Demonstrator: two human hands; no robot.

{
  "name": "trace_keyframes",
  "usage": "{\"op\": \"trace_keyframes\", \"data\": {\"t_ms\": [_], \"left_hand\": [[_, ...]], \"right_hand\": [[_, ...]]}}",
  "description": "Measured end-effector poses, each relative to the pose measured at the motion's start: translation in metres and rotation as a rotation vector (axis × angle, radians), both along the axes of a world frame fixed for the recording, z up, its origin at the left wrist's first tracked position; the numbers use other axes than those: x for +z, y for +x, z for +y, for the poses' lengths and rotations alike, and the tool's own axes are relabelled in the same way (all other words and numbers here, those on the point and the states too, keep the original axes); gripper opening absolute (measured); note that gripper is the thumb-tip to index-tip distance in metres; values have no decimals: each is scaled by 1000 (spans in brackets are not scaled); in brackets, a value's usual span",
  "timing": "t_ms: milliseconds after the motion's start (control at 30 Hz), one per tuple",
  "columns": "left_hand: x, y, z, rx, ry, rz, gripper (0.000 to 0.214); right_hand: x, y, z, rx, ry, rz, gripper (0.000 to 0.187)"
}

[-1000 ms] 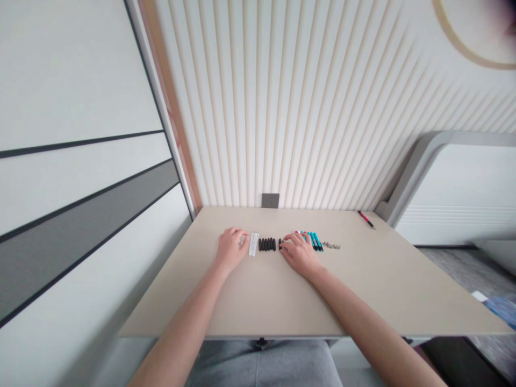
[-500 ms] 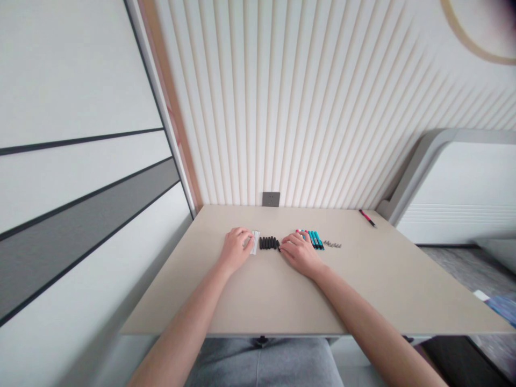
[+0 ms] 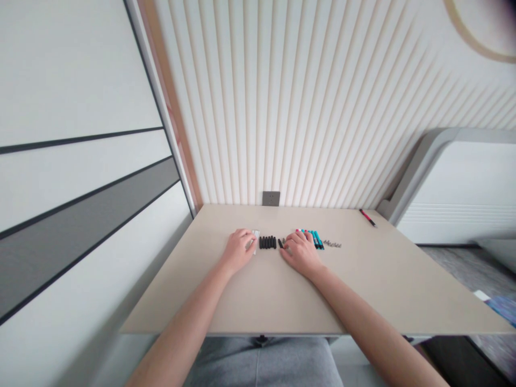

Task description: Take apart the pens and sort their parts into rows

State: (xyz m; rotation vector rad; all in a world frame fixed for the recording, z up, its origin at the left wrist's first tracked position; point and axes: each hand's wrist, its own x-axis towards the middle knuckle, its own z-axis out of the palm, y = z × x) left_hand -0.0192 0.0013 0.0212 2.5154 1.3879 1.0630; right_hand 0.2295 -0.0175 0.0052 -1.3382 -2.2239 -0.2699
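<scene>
On the pale desk (image 3: 258,301), a row of several short black cylinders (image 3: 267,243), which look like pen grips, lies between my hands. My right hand (image 3: 300,252) is curved low over the desk, its fingertips at a single black cylinder (image 3: 280,243) to the right of that row. Next to the same fingers is a small greyish piece, partly covered. Thin white sticks (image 3: 256,234) lie left of the row. My left hand (image 3: 238,251) rests over them, fingers bent and thumb apart, largely hiding them. Turquoise pen barrels (image 3: 318,239) with pink ends lie behind my right hand.
Small metallic pieces (image 3: 332,244), like springs or tips, lie to the right of the turquoise barrels. A red and black pen (image 3: 367,217) is at the back right of the desk. A dark wall socket (image 3: 271,198) sits above the back edge; a grey-white headboard (image 3: 455,183) stands right.
My right hand has shifted slightly right, and the single black cylinder now lies apart from the row. My left hand has moved a little right, covering more of the white sticks.
</scene>
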Motion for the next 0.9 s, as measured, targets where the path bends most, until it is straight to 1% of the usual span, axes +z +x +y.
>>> {"op": "trace_keyframes", "data": {"t_ms": [233,367,567,733,900], "left_hand": [[2,2,-2,-26,-29,-10,13],[3,4,-3,-85,-60,-55,14],[3,11,-7,-258,-178,-160,16],[4,14,-10,-281,-208,-194,15],[5,16,-12,-283,-236,-213,19]], "right_hand": [[3,0,0,-17,16,118,16],[6,-1,-1,72,3,213,17],[9,-4,-5,216,-15,287,20],[12,-5,-8,276,-1,285,19],[10,-8,-10,328,16,246,18]]}}
